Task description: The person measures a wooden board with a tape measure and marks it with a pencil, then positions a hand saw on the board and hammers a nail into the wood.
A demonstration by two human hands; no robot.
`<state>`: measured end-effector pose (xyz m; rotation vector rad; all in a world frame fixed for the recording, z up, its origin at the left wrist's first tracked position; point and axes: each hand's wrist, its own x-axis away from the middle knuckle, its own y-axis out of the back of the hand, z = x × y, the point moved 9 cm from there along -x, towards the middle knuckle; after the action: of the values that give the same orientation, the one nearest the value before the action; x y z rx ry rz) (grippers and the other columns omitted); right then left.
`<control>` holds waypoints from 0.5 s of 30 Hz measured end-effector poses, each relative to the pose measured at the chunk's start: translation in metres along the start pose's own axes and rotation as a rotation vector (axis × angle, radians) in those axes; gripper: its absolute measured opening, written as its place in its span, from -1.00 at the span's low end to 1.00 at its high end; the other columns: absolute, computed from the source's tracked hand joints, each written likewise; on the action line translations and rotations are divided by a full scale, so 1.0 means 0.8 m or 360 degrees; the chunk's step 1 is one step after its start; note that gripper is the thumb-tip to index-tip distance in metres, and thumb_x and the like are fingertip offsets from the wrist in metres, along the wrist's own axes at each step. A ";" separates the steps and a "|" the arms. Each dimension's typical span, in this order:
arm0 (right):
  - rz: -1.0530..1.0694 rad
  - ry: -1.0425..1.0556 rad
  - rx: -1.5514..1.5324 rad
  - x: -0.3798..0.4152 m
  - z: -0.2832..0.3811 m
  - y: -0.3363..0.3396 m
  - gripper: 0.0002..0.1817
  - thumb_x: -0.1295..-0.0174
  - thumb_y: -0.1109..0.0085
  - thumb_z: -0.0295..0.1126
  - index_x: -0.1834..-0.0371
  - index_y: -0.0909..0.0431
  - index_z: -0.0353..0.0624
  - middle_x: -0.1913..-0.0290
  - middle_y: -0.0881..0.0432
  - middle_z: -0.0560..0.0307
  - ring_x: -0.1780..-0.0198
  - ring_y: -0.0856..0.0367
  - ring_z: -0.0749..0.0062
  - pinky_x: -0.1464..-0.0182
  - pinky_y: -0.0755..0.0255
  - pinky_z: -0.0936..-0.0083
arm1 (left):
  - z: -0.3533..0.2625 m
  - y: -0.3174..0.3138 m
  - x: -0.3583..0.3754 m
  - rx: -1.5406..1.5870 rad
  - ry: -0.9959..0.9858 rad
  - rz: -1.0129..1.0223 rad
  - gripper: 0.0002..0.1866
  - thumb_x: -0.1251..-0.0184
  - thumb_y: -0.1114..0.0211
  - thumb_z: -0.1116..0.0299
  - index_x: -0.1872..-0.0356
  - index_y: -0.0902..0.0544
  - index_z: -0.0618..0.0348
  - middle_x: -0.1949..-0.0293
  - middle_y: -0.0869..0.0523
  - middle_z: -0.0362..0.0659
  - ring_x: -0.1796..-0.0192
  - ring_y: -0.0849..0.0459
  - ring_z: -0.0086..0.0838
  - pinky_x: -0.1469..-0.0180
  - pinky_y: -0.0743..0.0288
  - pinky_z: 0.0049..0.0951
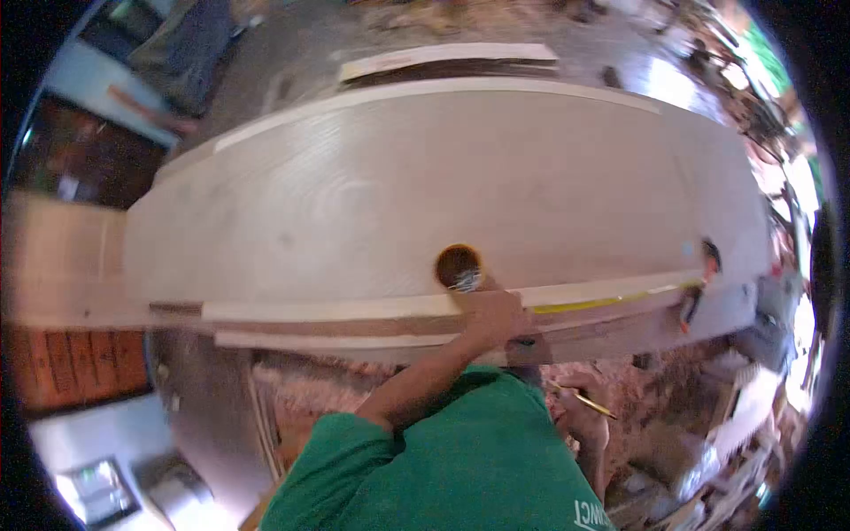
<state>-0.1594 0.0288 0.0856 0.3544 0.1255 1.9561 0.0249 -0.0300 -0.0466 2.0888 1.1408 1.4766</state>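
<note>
My left hand [496, 320] is closed at the near edge of a long pale wooden board [354, 203], where a yellow tape measure [589, 305] comes out from it. The tape's blade runs right along the edge strip; its case is mostly hidden by the hand. Just beyond my fingers, a round container [458, 264] with shiny thin metal pieces, perhaps nails, stands on the board. Lower right, close to my body, my right hand [583, 409] is closed around a yellow pencil [589, 403]. Near the blade's far end lies an orange and black tool [693, 305], too blurred to name.
Pale wooden strips [381, 311] run along the board's near edge. Another wooden piece [452, 60] lies beyond its far edge. At the left are a wooden surface [62, 257] and orange-brown boxes [80, 367]. Scraps and debris [673, 442] cover the floor at the lower right.
</note>
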 end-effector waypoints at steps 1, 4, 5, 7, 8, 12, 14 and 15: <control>-0.0016 0.0031 0.0025 -0.004 0.001 0.000 -0.83 -0.13 -0.20 -0.43 0.25 -0.54 -0.29 0.20 -0.56 0.07 0.28 -0.58 0.39 0.18 -0.49 0.43 | 0.032 -0.019 0.015 0.0031 0.0081 0.0005 -0.57 -0.29 -0.03 -0.01 0.12 -0.67 0.09 0.05 -0.65 0.09 0.01 -0.65 -0.05 -0.01 -0.50 0.00; 0.0039 -0.0191 -0.0164 -0.007 0.023 -0.013 -0.80 -0.12 -0.18 -0.41 0.26 -0.52 -0.33 0.27 -0.54 0.07 0.28 -0.55 0.44 0.16 -0.46 0.46 | 0.118 -0.022 0.082 0.0525 0.0142 -0.0595 -0.63 -0.29 -0.07 0.02 0.18 -0.69 0.04 0.18 -0.70 0.07 0.12 -0.68 -0.03 0.06 -0.52 -0.02; -0.0004 -0.0285 -0.0240 -0.007 0.041 -0.023 -0.81 -0.12 -0.17 -0.41 0.27 -0.52 -0.33 0.29 -0.55 0.06 0.27 -0.55 0.45 0.16 -0.45 0.47 | 0.152 -0.019 0.114 0.0466 0.0181 -0.0581 -0.65 -0.29 -0.09 0.03 0.19 -0.69 0.02 0.21 -0.70 0.05 0.16 -0.68 -0.02 0.09 -0.53 -0.02; -0.0085 -0.0674 -0.0240 0.000 0.027 -0.041 -0.81 -0.12 -0.17 -0.41 0.28 -0.54 -0.32 0.30 -0.57 0.07 0.26 -0.55 0.46 0.17 -0.45 0.50 | 0.228 -0.014 0.168 0.0652 0.0291 -0.0464 -0.66 -0.32 -0.14 0.05 0.13 -0.68 0.06 0.17 -0.70 0.05 0.10 -0.65 0.02 0.04 -0.54 -0.04; -0.0073 -0.0714 -0.0232 -0.002 0.023 -0.052 -0.81 -0.12 -0.17 -0.41 0.28 -0.55 -0.32 0.30 -0.58 0.06 0.27 -0.55 0.47 0.18 -0.45 0.51 | 0.267 -0.012 0.184 0.0457 0.0333 -0.0512 -0.67 -0.30 -0.14 0.05 0.19 -0.68 0.06 0.18 -0.69 0.06 0.16 -0.67 -0.02 0.09 -0.54 -0.04; 0.0149 -0.0273 -0.0137 -0.019 0.011 -0.104 -0.79 -0.12 -0.19 -0.40 0.25 -0.57 -0.32 0.28 -0.62 0.06 0.29 -0.54 0.50 0.20 -0.44 0.54 | 0.319 0.035 0.223 0.0145 0.0528 -0.0638 -0.69 -0.26 -0.18 0.06 0.27 -0.68 0.07 0.25 -0.67 0.07 0.23 -0.68 -0.06 0.14 -0.56 -0.05; 0.0220 -0.0104 -0.0119 -0.028 0.015 -0.123 -0.78 -0.12 -0.20 -0.39 0.24 -0.58 -0.31 0.27 -0.63 0.05 0.30 -0.53 0.51 0.22 -0.43 0.55 | 0.324 0.044 0.221 0.0135 0.0574 -0.0651 -0.68 -0.24 -0.19 0.05 0.27 -0.68 0.09 0.25 -0.67 0.07 0.23 -0.68 -0.04 0.13 -0.56 -0.06; 0.0312 -0.0141 -0.0102 -0.031 0.017 -0.133 -0.78 -0.12 -0.20 -0.39 0.24 -0.58 -0.31 0.26 -0.64 0.05 0.30 -0.53 0.52 0.22 -0.43 0.56 | 0.326 0.046 0.218 0.0126 0.0626 -0.0640 -0.67 -0.23 -0.20 0.05 0.27 -0.68 0.11 0.25 -0.67 0.07 0.23 -0.68 -0.02 0.12 -0.56 -0.06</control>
<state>-0.0524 0.0483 0.0675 0.4240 -0.0306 2.1285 0.2989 0.1247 -0.0177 1.5200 1.6695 1.6923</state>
